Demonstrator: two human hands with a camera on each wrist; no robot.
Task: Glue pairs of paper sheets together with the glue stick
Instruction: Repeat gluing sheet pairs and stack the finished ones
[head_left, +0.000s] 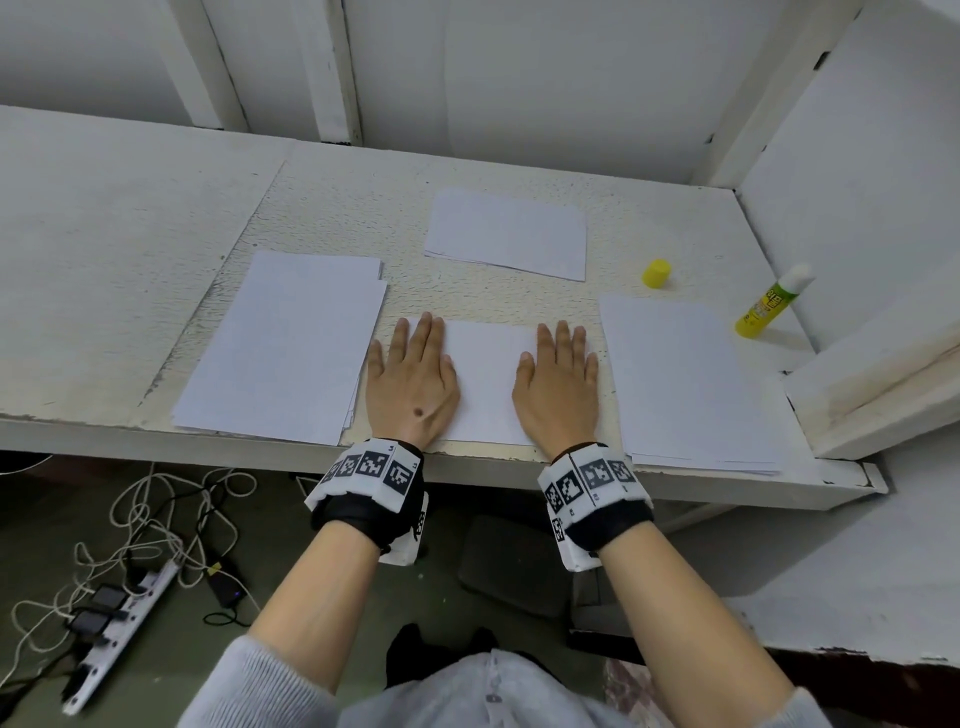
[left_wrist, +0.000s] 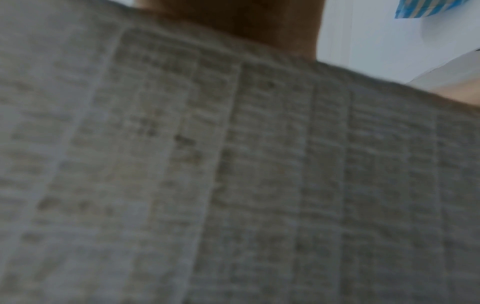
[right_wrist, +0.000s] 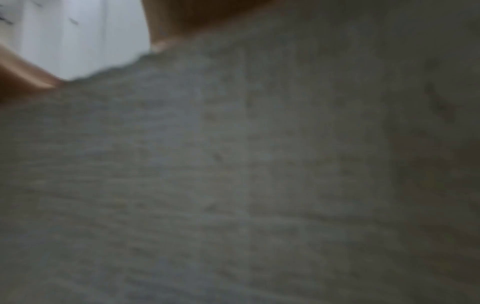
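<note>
paper sheets (head_left: 485, 382) white | glue stick (head_left: 768, 306) yellow-green | cap (head_left: 655, 273) yellow | wristbands (head_left: 371, 470) black-white checks

A white paper sheet (head_left: 485, 379) lies flat at the near edge, between a paper stack on the left (head_left: 283, 348) and another on the right (head_left: 680, 379). A smaller paper pile (head_left: 506, 234) lies farther back. An uncapped yellow glue stick (head_left: 772, 301) stands far right, its yellow cap (head_left: 655, 273) apart.
</note>
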